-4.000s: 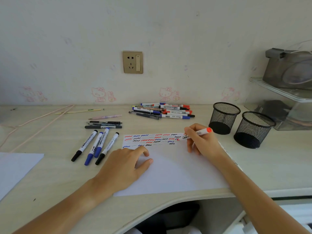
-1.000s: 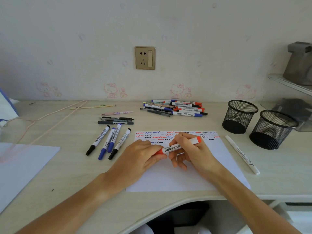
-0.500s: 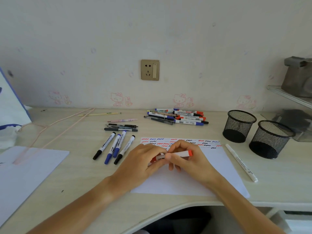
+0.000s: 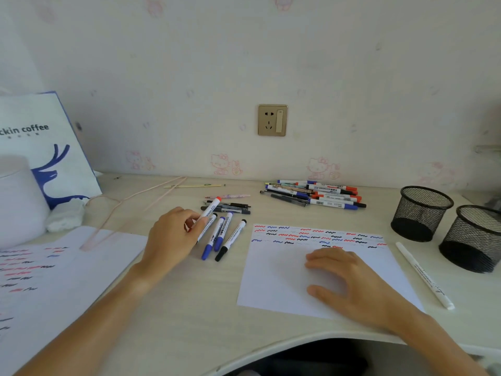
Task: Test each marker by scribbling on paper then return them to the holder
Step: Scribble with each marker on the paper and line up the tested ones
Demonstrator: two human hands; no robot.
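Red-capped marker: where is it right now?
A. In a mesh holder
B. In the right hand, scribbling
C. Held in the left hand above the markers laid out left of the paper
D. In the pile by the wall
C: the left hand grips the red-capped marker over the laid-out markers; the right hand rests on the paper.

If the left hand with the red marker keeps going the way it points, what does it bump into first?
Probably the dark pens lying just beyond the left hand, whose red marker already reaches toward them. Depth is hard to judge.
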